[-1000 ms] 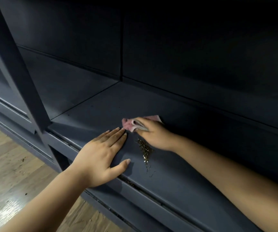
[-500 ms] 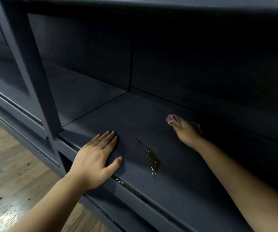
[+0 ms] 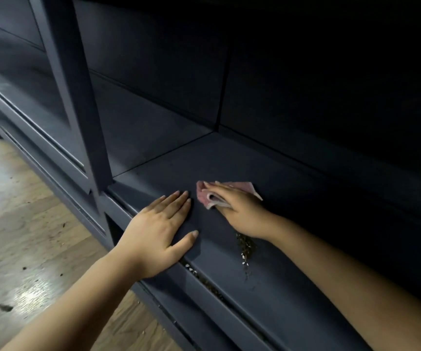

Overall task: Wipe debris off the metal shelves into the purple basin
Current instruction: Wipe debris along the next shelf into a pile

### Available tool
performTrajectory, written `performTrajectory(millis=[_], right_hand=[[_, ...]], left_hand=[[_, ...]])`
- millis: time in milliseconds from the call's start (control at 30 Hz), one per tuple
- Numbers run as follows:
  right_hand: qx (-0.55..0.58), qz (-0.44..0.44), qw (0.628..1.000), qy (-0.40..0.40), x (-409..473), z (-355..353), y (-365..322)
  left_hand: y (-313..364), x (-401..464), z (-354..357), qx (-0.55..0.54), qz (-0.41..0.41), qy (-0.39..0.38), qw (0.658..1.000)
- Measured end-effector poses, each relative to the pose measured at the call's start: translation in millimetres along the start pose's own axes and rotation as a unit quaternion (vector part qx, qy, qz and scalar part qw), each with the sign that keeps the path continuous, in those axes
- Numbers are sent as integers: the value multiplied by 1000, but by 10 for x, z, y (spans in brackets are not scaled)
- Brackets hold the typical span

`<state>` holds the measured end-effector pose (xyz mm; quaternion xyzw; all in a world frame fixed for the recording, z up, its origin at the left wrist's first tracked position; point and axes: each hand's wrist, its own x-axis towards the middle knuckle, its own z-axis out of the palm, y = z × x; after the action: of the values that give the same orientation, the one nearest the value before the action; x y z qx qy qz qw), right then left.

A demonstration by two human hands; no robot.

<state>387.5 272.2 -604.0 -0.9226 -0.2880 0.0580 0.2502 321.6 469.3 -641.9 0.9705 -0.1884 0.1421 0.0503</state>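
Observation:
A dark blue-grey metal shelf (image 3: 293,198) runs across the view. My right hand (image 3: 239,211) presses a folded pink cloth (image 3: 204,196) flat on the shelf, fingers on top of it. Just below my right wrist lies a small pile of brown and white debris (image 3: 246,249). My left hand (image 3: 161,229) rests flat on the shelf's front edge, fingers spread, holding nothing. More crumbs (image 3: 204,282) sit in the groove along the front lip. The purple basin is not in view.
A metal upright post (image 3: 77,97) stands left of my hands, with further shelving (image 3: 22,92) beyond it. The wooden floor (image 3: 27,236) at the lower left carries scattered dark specks. The shelf's back panel (image 3: 331,84) is in deep shadow.
My right hand with the cloth went from beside my left hand to the back right, then swept back left next to it. My left hand stayed put. The debris pile has not shifted.

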Motion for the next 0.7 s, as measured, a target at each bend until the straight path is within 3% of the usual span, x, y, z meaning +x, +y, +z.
performTrajectory(millis=[167, 433, 700], right_hand=[[74, 30, 997, 17, 56, -64, 69], [36, -17, 999, 20, 135, -52, 165], [34, 17, 998, 47, 149, 24, 149]], left_hand=[[8, 5, -37, 11, -1, -1, 1000], [-8, 23, -24, -24, 5, -17, 1000], [-138, 57, -108, -6, 67, -40, 997]])
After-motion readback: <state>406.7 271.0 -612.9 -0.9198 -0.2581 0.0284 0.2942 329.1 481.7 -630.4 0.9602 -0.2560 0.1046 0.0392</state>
